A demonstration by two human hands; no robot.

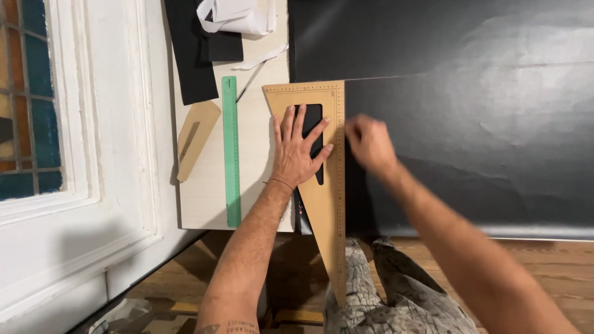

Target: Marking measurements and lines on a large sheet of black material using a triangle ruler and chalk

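Beside the set square (pixel 328 204) under the left hand (pixel 296 154) lies a green ruler (pixel 231 148).

Wooden triangle ruler (pixel 331 185) flat on table, overlapping black sheet (pixel 470 124) edge.

We see open black sheet (pixel 482 124) toward the table's right edge; left edge crowded: green ruler (pixel 231 148), small wooden piece (pixel 195 139), paper wad (pixel 238 15) at far-left corner.
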